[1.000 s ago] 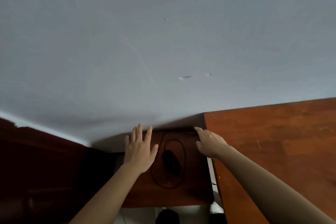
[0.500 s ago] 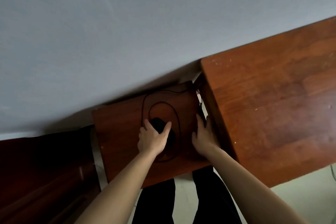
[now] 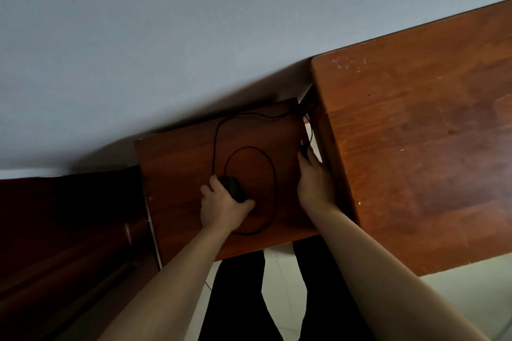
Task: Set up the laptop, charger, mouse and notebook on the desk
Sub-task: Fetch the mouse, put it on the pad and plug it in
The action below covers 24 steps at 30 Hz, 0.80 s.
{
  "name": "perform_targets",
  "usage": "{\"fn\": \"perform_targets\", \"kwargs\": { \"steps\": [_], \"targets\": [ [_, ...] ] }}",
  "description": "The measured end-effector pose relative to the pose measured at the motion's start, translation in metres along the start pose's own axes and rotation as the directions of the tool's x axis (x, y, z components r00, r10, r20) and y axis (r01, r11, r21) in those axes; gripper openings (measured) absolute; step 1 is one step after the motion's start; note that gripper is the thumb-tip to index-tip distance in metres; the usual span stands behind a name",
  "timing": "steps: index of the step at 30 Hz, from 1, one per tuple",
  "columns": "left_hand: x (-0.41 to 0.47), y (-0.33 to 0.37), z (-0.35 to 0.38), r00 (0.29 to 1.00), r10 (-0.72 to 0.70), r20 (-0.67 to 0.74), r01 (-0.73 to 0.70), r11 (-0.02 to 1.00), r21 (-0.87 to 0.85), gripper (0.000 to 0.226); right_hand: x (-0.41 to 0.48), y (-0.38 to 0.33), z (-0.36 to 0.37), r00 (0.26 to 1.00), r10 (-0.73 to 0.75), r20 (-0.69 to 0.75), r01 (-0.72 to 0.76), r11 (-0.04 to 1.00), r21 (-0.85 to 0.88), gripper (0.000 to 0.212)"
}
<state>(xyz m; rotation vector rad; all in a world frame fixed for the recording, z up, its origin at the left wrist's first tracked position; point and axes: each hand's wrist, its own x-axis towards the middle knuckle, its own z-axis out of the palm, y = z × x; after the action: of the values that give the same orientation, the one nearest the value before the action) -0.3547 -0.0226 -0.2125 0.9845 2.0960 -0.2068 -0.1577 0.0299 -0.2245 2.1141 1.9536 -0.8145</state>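
Observation:
A black wired mouse lies on a low brown wooden stand, and its black cable loops around it and runs off toward the back right corner. My left hand curls over the mouse, with fingers on its left side and thumb at its near end. My right hand rests at the stand's right edge, in the gap beside the larger brown desk, fingertips on the cable's dark end; whether it grips it is unclear. Laptop, charger and notebook are out of sight.
A pale grey wall backs both pieces of furniture. Dark wooden furniture stands at the left of the stand. My legs in black trousers stand on a pale tiled floor below.
The view has tilted down, bringing the stand and desk closer. My left hand has slid onto the mouse and curled around it. My right hand stays at the stand's right edge.

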Motion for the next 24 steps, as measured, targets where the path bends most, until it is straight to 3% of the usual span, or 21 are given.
{"fn": "perform_targets", "kwargs": {
  "steps": [4,8,11,16,20,24],
  "targets": [
    [-0.035,-0.009,-0.009,0.994,0.003,-0.105,-0.008,0.999,-0.041,0.109,-0.018,-0.002,-0.008,0.996,-0.089,0.016,0.083,0.970,0.227,0.058],
    [-0.073,-0.005,-0.042,0.972,0.022,-0.234,-0.039,0.997,-0.070,0.106,-0.041,-0.019,-0.034,0.987,-0.151,-0.054,0.159,0.871,0.465,0.035],
    [-0.103,0.001,-0.076,0.935,0.031,-0.353,-0.070,0.993,-0.098,0.102,-0.056,-0.031,-0.069,0.993,-0.112,-0.038,0.114,0.826,0.552,0.024],
    [-0.150,0.008,-0.113,0.861,0.029,-0.507,-0.125,0.980,-0.157,0.106,-0.078,-0.036,-0.127,0.984,-0.093,-0.149,0.168,0.746,0.644,0.016],
    [-0.186,0.006,-0.134,0.846,0.126,-0.517,-0.250,0.952,-0.177,0.092,-0.118,-0.032,-0.177,0.959,-0.031,-0.281,0.230,0.667,0.709,0.015],
    [-0.212,0.005,-0.147,0.783,0.355,-0.511,-0.446,0.893,-0.064,0.087,-0.176,-0.017,-0.209,0.886,0.104,-0.452,0.303,0.607,0.735,0.013]
  ]
}}
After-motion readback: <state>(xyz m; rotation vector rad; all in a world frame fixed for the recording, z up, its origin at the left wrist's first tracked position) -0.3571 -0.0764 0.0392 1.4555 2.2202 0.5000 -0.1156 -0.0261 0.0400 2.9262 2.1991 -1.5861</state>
